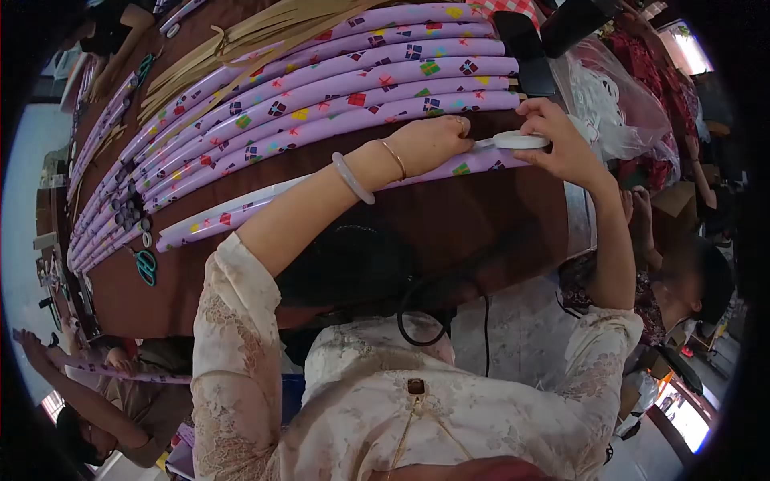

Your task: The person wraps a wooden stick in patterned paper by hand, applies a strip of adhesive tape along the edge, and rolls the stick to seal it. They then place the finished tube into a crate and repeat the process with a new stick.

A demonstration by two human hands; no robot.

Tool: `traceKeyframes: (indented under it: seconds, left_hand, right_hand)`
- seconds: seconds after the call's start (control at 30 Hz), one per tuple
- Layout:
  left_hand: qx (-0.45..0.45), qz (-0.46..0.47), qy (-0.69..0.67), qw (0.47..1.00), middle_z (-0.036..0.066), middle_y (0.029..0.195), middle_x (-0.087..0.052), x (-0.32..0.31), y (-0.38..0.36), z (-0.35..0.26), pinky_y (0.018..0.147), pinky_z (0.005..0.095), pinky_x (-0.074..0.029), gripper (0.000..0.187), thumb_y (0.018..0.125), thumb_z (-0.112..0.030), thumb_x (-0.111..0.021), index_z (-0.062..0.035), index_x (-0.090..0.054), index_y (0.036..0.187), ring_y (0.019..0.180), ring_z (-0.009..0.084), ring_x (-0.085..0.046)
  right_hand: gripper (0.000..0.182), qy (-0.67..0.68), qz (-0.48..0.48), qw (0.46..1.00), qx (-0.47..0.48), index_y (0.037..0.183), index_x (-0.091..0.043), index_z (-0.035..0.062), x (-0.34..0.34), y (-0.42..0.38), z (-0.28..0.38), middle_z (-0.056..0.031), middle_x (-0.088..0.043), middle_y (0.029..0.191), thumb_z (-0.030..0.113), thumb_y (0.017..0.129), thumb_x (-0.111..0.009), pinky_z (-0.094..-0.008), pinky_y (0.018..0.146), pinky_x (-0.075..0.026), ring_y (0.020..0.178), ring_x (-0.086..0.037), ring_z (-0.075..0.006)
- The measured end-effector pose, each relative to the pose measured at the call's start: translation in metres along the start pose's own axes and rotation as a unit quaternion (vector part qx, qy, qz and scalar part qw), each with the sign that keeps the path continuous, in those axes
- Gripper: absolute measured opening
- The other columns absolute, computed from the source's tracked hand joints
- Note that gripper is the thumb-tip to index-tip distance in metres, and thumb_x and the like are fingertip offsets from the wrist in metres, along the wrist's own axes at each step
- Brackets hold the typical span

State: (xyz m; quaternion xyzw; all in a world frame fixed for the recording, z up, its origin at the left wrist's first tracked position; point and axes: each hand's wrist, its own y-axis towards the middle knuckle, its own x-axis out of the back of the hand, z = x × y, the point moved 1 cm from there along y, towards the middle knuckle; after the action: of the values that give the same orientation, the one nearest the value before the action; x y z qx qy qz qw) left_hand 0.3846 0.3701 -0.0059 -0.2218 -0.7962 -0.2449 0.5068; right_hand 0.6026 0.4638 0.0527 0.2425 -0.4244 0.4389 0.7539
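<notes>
Brown worktable (337, 264), crowded workshop around it, other people at the edges.

Nearest purple gift-wrapped roll (241, 210): lying flat along the near side of the table, lowest in a fanned row of like rolls (337, 88). Right end of this roll under both hands.

White tape roll (520, 140): held just above the near roll's right end, a short strip drawn out toward the left.

Right hand (561, 140): fingers curled around the tape roll, thumb and forefinger pinching its rim.

Left hand (429, 144): fingers drawn together, tips closed on the free end of the strip, heel of the hand resting on the wrapped roll. Jade-coloured bangle (353, 178) and thin bracelet at the wrist.

Progress, as a judgement: paper already wound around the near roll; strip pulled off but not yet pressed down on the seam, not yet cut or torn. Sealing of this end therefore begun, not finished. State of the far end not readable. Rolls behind apparently wrapped already.

Surroundings: teal scissors (146, 266) on the table at the left end of the rolls; bundle of tan strips (241, 40) beyond the row; clear plastic bag with white contents (609, 112) to the right; another person's arm holding a purple roll (96, 369) at lower left.
</notes>
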Motion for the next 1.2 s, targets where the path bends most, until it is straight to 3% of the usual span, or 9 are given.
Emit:
traceKeyframes:
  seconds: [0.13,0.23,0.37,0.53,0.7,0.8,1.0,1.07,1.2]
  left_hand:
    - [-0.001,-0.025,0.04,0.999,0.008,0.096,-0.05,-0.002,-0.002,-0.007,0.078,0.0319,-0.05,0.021,0.078,-0.008,-0.051,-0.0053,-0.06,0.097,0.095,0.0225,-0.054]
    - [0.016,0.019,0.05,0.998,0.008,0.098,-0.048,0.002,0.0,-0.01,0.078,0.0313,-0.049,0.033,0.08,-0.006,-0.05,-0.0075,-0.056,0.112,0.093,0.0232,-0.053]
    - [-0.004,-0.003,0.081,0.997,0.007,0.097,-0.049,-0.002,-0.001,-0.009,0.078,0.0309,-0.049,0.03,0.08,-0.007,-0.05,-0.006,-0.057,0.109,0.092,0.0225,-0.053]
    - [-0.071,0.062,0.271,0.958,0.003,0.101,-0.056,0.006,-0.004,-0.009,0.068,0.0279,-0.044,0.023,0.08,-0.015,-0.051,-0.0057,-0.06,0.099,0.087,0.0144,-0.056]
    - [-0.097,0.051,0.309,0.945,-0.002,0.095,-0.052,0.005,-0.007,-0.009,0.069,0.0254,-0.041,0.027,0.081,-0.015,-0.049,-0.0096,-0.056,0.107,0.085,0.0119,-0.051]
    - [-0.151,0.097,0.324,0.929,-0.001,0.1,-0.051,0.014,-0.001,-0.016,0.072,0.0251,-0.039,0.022,0.076,-0.015,-0.053,-0.0066,-0.06,0.094,0.089,0.0137,-0.047]
    - [-0.179,0.114,0.266,0.94,0.001,0.104,-0.052,0.018,0.01,-0.007,0.075,0.0254,-0.04,0.027,0.074,-0.016,-0.054,-0.0053,-0.057,0.099,0.092,0.0135,-0.048]
    - [-0.173,0.115,0.253,0.945,0.001,0.104,-0.052,0.019,0.009,-0.004,0.077,0.0258,-0.041,0.032,0.076,-0.017,-0.053,-0.0047,-0.053,0.106,0.095,0.0128,-0.049]
    - [-0.178,0.153,0.234,0.943,0.001,0.105,-0.051,0.017,0.013,0.006,0.081,0.028,-0.042,0.033,0.077,-0.017,-0.053,-0.003,-0.051,0.107,0.097,0.0152,-0.049]
  right_hand:
    - [0.027,-0.023,0.017,1.0,-0.011,0.074,-0.051,0.0014,0.009,0.008,-0.003,-0.0081,-0.049,0.102,0.016,0.067,-0.072,-0.0322,0.081,-0.039,0.093,-0.05,-0.0246]
    - [0.028,-0.068,0.016,0.998,-0.004,0.07,-0.049,0.0018,0.017,0.011,0.002,-0.0075,-0.049,0.096,0.017,0.066,-0.073,-0.031,0.077,-0.04,0.09,-0.051,-0.0236]
    - [0.029,-0.083,0.012,0.996,0.006,0.07,-0.048,0.002,0.031,0.007,0.003,-0.007,-0.048,0.092,0.019,0.068,-0.071,-0.0297,0.074,-0.04,0.085,-0.051,-0.022]
    - [0.029,-0.024,0.037,0.997,-0.069,0.071,-0.046,0.0008,0.039,-0.004,-0.011,-0.0065,-0.048,0.089,0.023,0.077,-0.063,-0.0285,0.073,-0.04,0.08,-0.049,-0.0186]
    - [0.043,0.076,0.03,0.984,-0.158,0.074,-0.056,0.0006,0.039,-0.023,-0.03,-0.0051,-0.051,0.084,0.042,0.084,-0.056,-0.0311,0.071,-0.039,0.078,-0.048,-0.0165]
    - [0.044,0.078,0.042,0.983,-0.164,0.077,-0.058,0.0007,0.045,-0.036,-0.036,-0.0051,-0.051,0.081,0.043,0.085,-0.053,-0.0291,0.07,-0.038,0.077,-0.048,-0.0152]
    - [0.026,0.101,0.009,0.968,-0.228,0.072,-0.05,-0.0008,0.037,-0.059,-0.046,-0.0022,-0.053,0.074,0.022,0.08,-0.061,-0.0242,0.067,-0.037,0.071,-0.047,-0.0107]
    - [0.032,-0.022,-0.062,0.984,-0.163,0.07,-0.055,0.0003,0.029,-0.066,-0.052,-0.0067,-0.053,0.071,0.03,0.077,-0.066,-0.0289,0.064,-0.04,0.067,-0.05,-0.0189]
    - [0.036,-0.111,-0.132,0.955,-0.241,0.072,-0.051,0.0009,0.017,-0.071,-0.039,-0.0116,-0.053,0.074,0.033,0.072,-0.068,-0.0334,0.063,-0.043,0.072,-0.054,-0.0256]
